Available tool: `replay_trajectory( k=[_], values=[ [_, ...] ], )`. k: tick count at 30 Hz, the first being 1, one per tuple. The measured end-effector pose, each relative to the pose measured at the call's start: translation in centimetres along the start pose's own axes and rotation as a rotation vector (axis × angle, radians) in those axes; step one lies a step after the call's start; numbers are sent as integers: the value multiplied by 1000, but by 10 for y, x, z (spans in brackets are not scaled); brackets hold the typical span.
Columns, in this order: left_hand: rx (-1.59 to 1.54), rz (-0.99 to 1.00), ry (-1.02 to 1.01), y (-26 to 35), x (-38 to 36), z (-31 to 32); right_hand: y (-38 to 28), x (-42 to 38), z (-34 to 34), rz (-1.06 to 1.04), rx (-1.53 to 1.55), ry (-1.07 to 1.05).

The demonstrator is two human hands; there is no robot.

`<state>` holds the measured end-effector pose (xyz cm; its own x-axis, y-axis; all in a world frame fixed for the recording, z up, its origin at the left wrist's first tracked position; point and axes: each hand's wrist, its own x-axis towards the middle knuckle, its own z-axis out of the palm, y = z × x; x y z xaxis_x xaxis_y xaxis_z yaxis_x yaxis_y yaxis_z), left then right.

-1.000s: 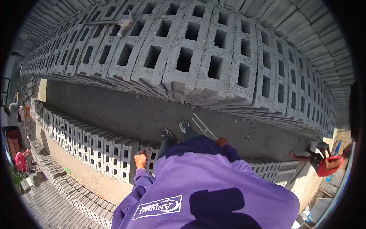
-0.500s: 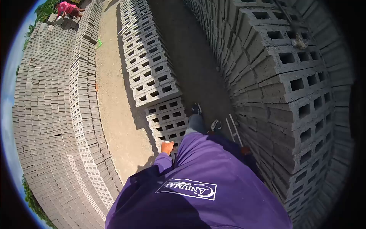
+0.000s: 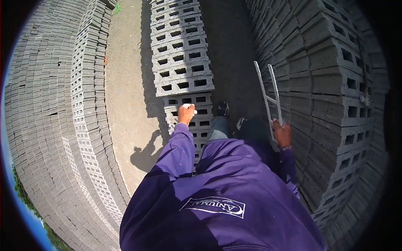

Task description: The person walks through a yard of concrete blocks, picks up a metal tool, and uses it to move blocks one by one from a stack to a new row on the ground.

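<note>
Out in front of me, my left hand [image 3: 185, 114] is closed round a small white thing [image 3: 190, 107], mostly hidden by the fingers. It overlaps the lower row of hollow concrete blocks [image 3: 171, 101] in this view. At my right side, my right hand [image 3: 282, 134] grips a pale two-pronged fork [image 3: 271, 99], two long bars joined by a short crosspiece. Its prongs point forward, beside the tall block stack on the right. Just ahead of my left hand, a higher row of hollow blocks [image 3: 184, 67] runs away from me, holes facing up.
A tall stack of concrete blocks [image 3: 324, 100] rises close on my right. To the left, beyond a strip of sandy ground [image 3: 125, 83], stand wide block stacks [image 3: 42, 108]. My shoes [image 3: 223, 108] are on the shaded ground between the middle row and right stack.
Both hands have come forward from near my body. The fork has risen further into view with my right hand. My view has tilted down, and the distant person has left it.
</note>
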<state>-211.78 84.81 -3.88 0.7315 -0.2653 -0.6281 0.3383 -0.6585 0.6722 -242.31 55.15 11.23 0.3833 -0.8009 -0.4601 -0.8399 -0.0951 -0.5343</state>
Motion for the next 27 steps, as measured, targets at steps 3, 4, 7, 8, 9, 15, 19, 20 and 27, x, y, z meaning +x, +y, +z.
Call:
replay_trajectory(
  k=[3, 4, 7, 8, 9, 15, 19, 20, 27],
  values=[
    [33, -4, 26, 8, 30, -3, -63, 10, -3, -6, 249, -109],
    [19, -32, 58, 19, 31, -1, -86, 17, 1, 5, 231, -174],
    [119, -63, 118, 28, 38, 11, -100, 55, 36, -127, 198, -222],
    [254, -36, 113, 34, 35, 16, -101, 69, 52, -257, 203, -190],
    [218, 54, 155, 29, 39, 28, -112, 79, 63, -169, 178, -234],
    [665, 250, 272, 51, 92, 80, -106, 164, 159, 40, 204, -434],
    [708, 401, 325, 20, 161, 122, -80, 201, 203, 235, 347, -509],
    [720, 391, 296, 30, 165, 127, -72, 210, 212, 235, 383, -484],
    [918, 46, 431, 26, 179, 169, -26, 264, 254, 417, 321, -465]
  ],
)
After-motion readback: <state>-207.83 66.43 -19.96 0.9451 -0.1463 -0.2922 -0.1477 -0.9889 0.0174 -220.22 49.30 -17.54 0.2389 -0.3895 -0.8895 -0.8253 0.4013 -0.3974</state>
